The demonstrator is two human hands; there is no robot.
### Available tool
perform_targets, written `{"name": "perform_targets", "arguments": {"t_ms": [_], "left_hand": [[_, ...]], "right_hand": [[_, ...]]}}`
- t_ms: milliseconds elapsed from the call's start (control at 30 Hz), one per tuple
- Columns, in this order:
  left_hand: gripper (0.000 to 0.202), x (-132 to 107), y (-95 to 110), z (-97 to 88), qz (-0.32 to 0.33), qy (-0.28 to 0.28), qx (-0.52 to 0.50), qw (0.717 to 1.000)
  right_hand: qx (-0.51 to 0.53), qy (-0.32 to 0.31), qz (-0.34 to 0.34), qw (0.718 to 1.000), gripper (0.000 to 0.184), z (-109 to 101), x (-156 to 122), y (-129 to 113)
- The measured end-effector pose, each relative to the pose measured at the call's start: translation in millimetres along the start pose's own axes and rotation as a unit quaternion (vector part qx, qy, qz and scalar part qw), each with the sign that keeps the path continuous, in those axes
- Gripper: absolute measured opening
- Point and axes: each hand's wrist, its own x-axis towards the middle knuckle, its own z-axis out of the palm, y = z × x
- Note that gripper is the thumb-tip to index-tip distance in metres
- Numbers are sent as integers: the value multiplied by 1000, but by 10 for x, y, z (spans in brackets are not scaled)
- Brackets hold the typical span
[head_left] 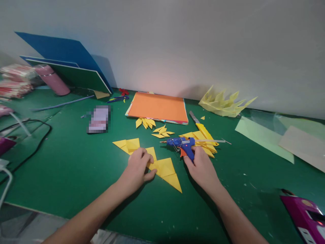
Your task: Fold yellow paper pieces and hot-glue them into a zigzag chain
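A strip of folded yellow paper (166, 167), made of joined pointed pieces, lies slantwise on the green table. My left hand (139, 166) rests on its middle with bent fingers gripping it, the thumb near its lower edge; the paper under the hand is hidden. My right hand (201, 166) is closed round the handle of a blue hot glue gun (186, 145). Its nozzle points left above the strip, and a glue stick (210, 140) sticks out behind. Beneath and behind the gun is a pile of folded yellow paper pieces (209, 149) with a yellow-handled utility knife (204, 132) on it.
Small yellow paper leaves (145, 122) lie before an orange-topped paper stack (157, 105). A pale yellow spiky paper piece (225, 105) stands by the wall. At left are a blurred phone (99, 118), a pink bottle (53, 80) and a black cable (38, 147); at right, a purple power strip (304, 217).
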Motion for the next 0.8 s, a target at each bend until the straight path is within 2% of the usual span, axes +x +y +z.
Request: {"name": "perform_targets", "arguments": {"t_ms": [100,200,267,333,400,500,600,800], "left_hand": [[17,-1,5,-3,-5,-5,-1,1000],[16,1,5,-7,-7,-7,2,1000],[15,2,5,-9,-5,-6,3,1000],[16,4,9,-14,-4,-5,5,1000],[16,5,19,-19,-5,-6,10,1000],[16,6,37,-28,-8,-9,14,1000],[15,6,43,-31,-2,-5,21,1000],[17,-1,41,-22,-1,-9,27,1000]], "right_hand": [[-27,-7,-13,1000,20,39,-18,27],[-41,18,-31,999,22,46,-28,41],[-40,46,-58,996,26,12,-36,5],[-29,48,-106,993,29,-48,-55,-82],[-5,-14,-172,985,26,-110,-89,-206],[-40,-112,-262,958,21,-146,-158,-386],[-57,-181,-307,933,25,-107,-208,-475],[-52,-208,-314,925,30,-29,-221,-465]]}}
